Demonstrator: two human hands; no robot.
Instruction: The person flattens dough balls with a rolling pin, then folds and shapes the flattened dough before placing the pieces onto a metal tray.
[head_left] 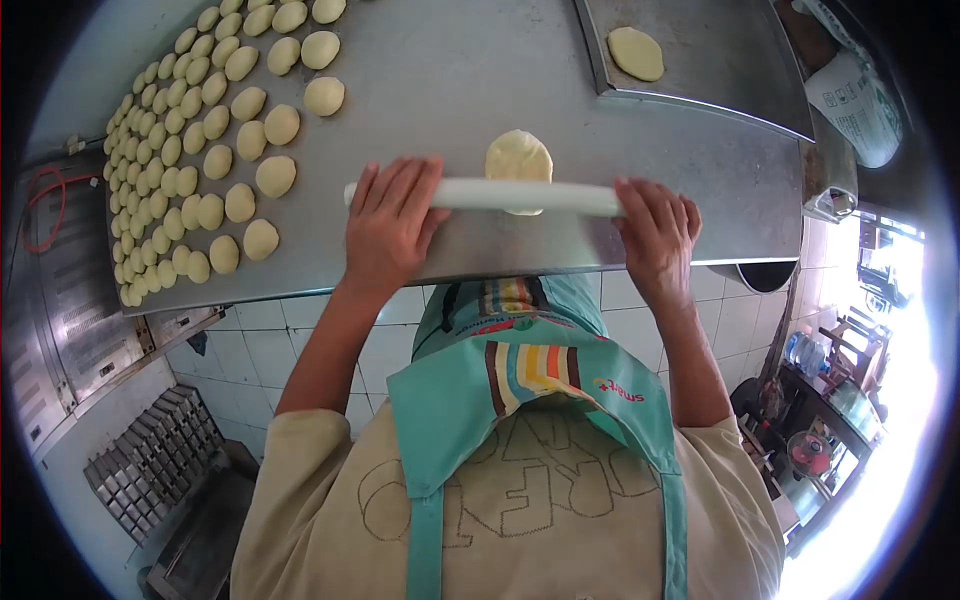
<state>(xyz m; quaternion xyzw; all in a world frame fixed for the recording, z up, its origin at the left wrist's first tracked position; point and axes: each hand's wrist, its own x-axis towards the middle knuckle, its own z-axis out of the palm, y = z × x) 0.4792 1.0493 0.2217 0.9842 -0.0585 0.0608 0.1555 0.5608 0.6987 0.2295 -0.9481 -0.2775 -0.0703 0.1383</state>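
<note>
A white rolling pin (pixel 580 199) lies crosswise over a flattened round of dough (pixel 518 153) on the metal worktable. The dough shows above the pin, with a thin edge below it; its middle is hidden under the pin. My left hand (pixel 392 222) lies over the pin's left end, fingers together and bent across it. At the right end, my right hand (pixel 660 235) holds the pin with its fingers curled over, slightly blurred.
Many dough balls (pixel 225 255) sit in rows on the left of the worktable (pixel 420 90). A metal tray (pixel 720 95) at the upper right carries one flat dough disc (pixel 636 54). A white printed sack (pixel 855 105) is beyond the tray. The table's front edge runs before my apron.
</note>
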